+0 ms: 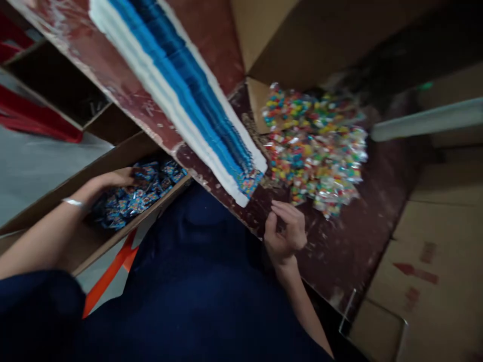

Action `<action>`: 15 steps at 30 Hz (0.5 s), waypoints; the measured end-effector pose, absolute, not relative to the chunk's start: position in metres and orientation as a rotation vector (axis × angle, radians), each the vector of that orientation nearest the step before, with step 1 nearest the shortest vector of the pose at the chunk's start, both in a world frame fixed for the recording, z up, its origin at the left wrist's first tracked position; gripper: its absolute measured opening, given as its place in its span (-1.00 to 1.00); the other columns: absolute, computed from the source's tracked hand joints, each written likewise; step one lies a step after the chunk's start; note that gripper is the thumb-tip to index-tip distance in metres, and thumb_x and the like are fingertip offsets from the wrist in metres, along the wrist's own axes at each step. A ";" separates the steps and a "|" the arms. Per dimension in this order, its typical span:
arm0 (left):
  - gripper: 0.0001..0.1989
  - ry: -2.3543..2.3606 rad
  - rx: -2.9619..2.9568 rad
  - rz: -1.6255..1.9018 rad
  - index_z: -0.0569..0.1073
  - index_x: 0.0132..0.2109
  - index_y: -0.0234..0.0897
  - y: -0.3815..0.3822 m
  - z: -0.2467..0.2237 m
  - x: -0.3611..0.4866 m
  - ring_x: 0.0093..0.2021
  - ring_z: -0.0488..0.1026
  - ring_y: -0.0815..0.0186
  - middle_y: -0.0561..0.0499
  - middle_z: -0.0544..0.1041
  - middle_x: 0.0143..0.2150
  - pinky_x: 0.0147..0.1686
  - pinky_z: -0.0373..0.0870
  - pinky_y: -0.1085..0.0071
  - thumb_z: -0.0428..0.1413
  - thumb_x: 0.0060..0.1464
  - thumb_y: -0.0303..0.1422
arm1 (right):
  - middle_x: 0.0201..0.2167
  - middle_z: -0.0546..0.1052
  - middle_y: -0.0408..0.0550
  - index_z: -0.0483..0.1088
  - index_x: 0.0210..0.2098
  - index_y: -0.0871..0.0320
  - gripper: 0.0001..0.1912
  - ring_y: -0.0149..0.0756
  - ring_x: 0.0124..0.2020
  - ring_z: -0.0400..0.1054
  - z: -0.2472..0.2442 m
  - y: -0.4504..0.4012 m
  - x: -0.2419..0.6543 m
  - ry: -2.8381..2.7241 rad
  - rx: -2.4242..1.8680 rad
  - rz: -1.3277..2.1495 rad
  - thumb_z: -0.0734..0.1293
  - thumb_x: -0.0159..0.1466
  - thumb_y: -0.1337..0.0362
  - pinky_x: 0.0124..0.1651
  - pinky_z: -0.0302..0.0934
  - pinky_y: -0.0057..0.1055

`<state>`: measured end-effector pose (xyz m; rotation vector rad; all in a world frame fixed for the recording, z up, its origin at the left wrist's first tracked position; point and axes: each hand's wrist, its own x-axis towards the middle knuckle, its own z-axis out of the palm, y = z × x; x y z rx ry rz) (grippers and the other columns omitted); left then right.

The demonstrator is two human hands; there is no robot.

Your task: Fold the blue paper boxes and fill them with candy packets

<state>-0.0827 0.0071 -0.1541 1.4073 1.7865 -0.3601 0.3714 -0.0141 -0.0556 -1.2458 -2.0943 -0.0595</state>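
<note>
Blue wrapped packets (145, 198), heaped loose in a long cardboard carton (124, 232) just off the near edge of the surface (377, 201), toward the left. Down among them, the left hand (113, 178), with fingers partly buried; impossible to tell whether closed on a packet. Over the near edge, beside the end of a long blue-and-white stack of packaging (192, 95), the right hand (289, 234), with fingers curled and tips close together; too blurred to tell whether gripping anything thin.

Likeliest trouble: a spill over the carton's rim, from lifting too many slick, loose packets at once. Also a risk of two clinging together and passing for one. Near the right hand, some danger of knocking the stack's end askew with a knuckle, or of nudging it off the near edge, because of lying so close to it. Possible mixing too, from clear packets of colourful sweets (320, 151) sliding down toward the stack, being piled loosely and just beside it.

Behind the sweets, a large cardboard box (264, 30), limiting any reach toward the far edge. From the right, a pale bar (426, 120), pointing in at the heap. Past the right edge, cartons with a red arrow (415, 274). Below the packets' carton, an orange strip (113, 276).
</note>
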 end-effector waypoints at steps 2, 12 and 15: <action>-0.56 1.522 1.122 -0.190 0.50 0.12 -0.28 0.001 -0.136 -0.111 -0.30 0.56 0.44 0.15 0.68 -0.22 -0.20 0.50 0.56 0.22 0.06 -0.37 | -0.13 0.66 0.03 0.47 -0.05 0.08 -0.80 -0.13 -0.05 0.58 -0.051 -0.012 0.394 -2.017 -1.398 -0.163 0.36 0.35 0.41 0.06 0.46 -0.09; -0.39 0.605 0.723 0.543 0.54 0.17 -0.14 -0.019 -0.059 -0.002 -0.28 0.65 0.19 -0.06 0.67 -0.18 -0.21 0.62 0.27 0.37 -0.09 -0.37 | -0.12 0.67 0.15 0.51 -0.04 0.19 -0.69 -0.04 -0.10 0.52 -0.076 0.014 0.450 -1.997 -1.824 -0.069 0.39 0.35 0.11 0.04 0.39 -0.12; -0.45 0.548 0.573 0.573 0.61 0.04 -0.26 -0.021 -0.046 0.060 -0.25 0.67 0.07 -0.15 0.66 -0.23 -0.13 0.63 0.13 0.42 -0.17 -0.32 | -0.19 0.69 0.14 0.57 -0.12 0.20 -0.78 -0.10 -0.18 0.58 -0.072 0.008 0.450 -1.972 -1.750 -0.072 0.32 0.40 0.22 -0.04 0.45 -0.18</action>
